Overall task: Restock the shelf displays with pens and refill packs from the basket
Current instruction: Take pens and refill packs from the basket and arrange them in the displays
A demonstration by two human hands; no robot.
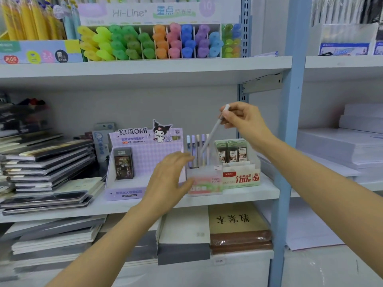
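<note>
My right hand [243,121] pinches a pale pen [213,133] near its top; the pen slants down and left, its lower end among several pastel pens standing in a frosted pen display box [205,181] on the middle shelf. My left hand [169,179] reaches to the left side of that box, fingers relaxed, touching or nearly touching its wall. Left of it stands a purple Kuromi display box [128,162] holding one dark refill pack [123,163]. To the right, a green-and-white refill display [240,177] holds several lead refill packs [232,153]. The basket is out of view.
Stacked notebooks [47,168] fill the shelf's left part. Highlighters in a Hi-Line display [157,41] stand on the shelf above. A blue upright post [288,141] rises right of the displays, with white paper stacks [339,146] beyond it. More notebooks [236,222] lie on the lower shelf.
</note>
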